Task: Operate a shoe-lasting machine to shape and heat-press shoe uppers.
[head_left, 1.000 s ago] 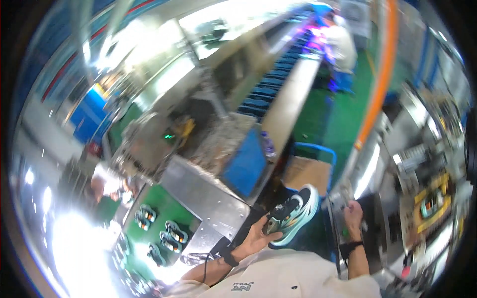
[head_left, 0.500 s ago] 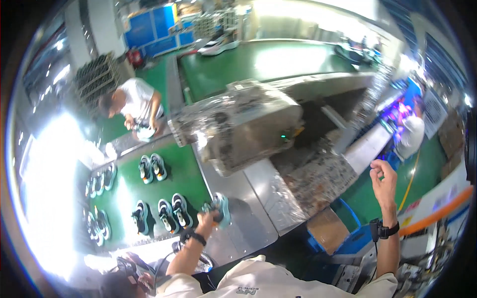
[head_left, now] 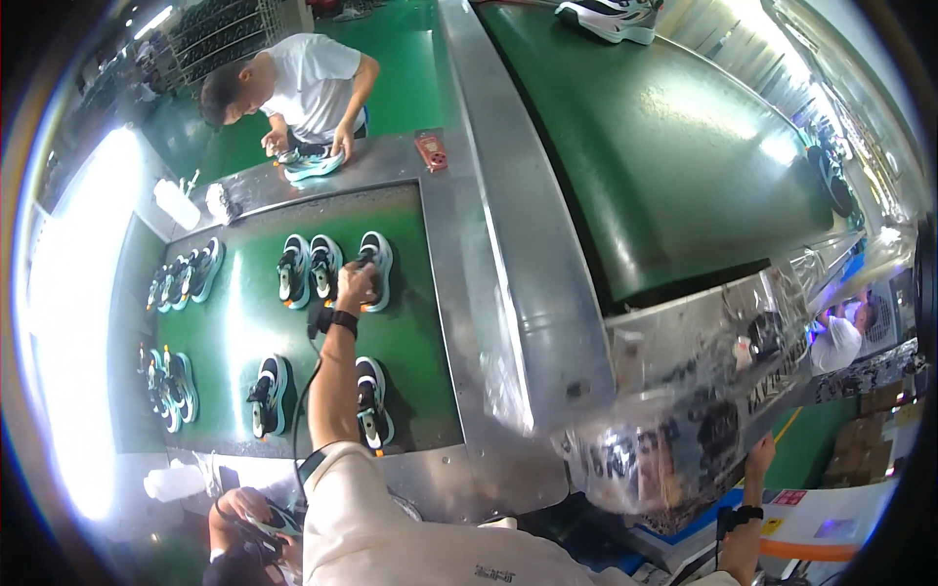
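Observation:
My left hand reaches out over the green conveyor belt and grips a black, white and mint sneaker by its upper, at the right end of the far row. Two matching sneakers stand just left of it. Nearer me are one sneaker left of my forearm and another partly behind it; my arm may hide more. Off to the right, my right hand hangs beside the plastic-wrapped machine end. Its fingers are too small and unclear to read.
Several more sneakers line the belt's left side by a bright light. Across the belt a person handles a sneaker. Another person's hands work at the lower left. A metal frame separates this belt from a wider green one.
My left hand has carried the sneaker from the near metal edge to the far row. My right hand has dropped lower. The view has turned left, toward the belt.

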Demonstrator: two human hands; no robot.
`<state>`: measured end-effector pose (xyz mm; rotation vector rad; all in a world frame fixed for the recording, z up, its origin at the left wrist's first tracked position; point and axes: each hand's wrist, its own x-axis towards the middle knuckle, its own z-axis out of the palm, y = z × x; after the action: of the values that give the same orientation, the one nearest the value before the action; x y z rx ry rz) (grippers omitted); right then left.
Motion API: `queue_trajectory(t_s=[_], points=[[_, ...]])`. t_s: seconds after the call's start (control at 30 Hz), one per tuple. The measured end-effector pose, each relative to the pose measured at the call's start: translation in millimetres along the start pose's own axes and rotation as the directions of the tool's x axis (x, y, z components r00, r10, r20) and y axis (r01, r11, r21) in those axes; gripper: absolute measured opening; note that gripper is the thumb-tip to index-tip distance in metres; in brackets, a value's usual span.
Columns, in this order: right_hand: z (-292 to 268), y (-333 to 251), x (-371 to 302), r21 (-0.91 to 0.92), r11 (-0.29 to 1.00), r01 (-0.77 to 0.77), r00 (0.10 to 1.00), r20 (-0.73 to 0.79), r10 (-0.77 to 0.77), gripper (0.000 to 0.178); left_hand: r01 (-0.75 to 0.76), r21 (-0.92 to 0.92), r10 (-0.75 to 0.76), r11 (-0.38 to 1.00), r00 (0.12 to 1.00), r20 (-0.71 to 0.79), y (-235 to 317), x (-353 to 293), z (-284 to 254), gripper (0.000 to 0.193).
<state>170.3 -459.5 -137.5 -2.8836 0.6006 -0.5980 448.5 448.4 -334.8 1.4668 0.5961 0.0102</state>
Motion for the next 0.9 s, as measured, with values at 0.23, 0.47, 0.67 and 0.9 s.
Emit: queue_trajectory(t_s=[0.23,0.47,0.67,0.9], points=[[1.0,-66.9,5.4,-0.161,0.985,-0.06,0.998,0.014,0.063,0.034,-0.628,0.051,0.629,0.777,0.777,-0.029,274.6,-60.4,-9.0,0.049],[-17.8,-72.9,-5.3,-0.001,0.987,-0.16,0.986,0.049,0.16,0.031,-0.812,0.448,0.742,0.374,0.552,0.381,477.6,-155.5,159.3,0.082],[-22.8,-99.9,-4.9,0.065,0.975,-0.214,0.964,0.174,0.2,0.024,-0.637,0.763,0.471,0.115,0.711,0.522,531.5,-79.2,263.3,0.119],[-38.5,-117.9,1.8,0.173,0.967,-0.184,0.983,0.049,0.178,0.015,-0.524,0.846,0.677,-0.101,0.587,0.444,506.3,-67.5,308.0,0.115]])
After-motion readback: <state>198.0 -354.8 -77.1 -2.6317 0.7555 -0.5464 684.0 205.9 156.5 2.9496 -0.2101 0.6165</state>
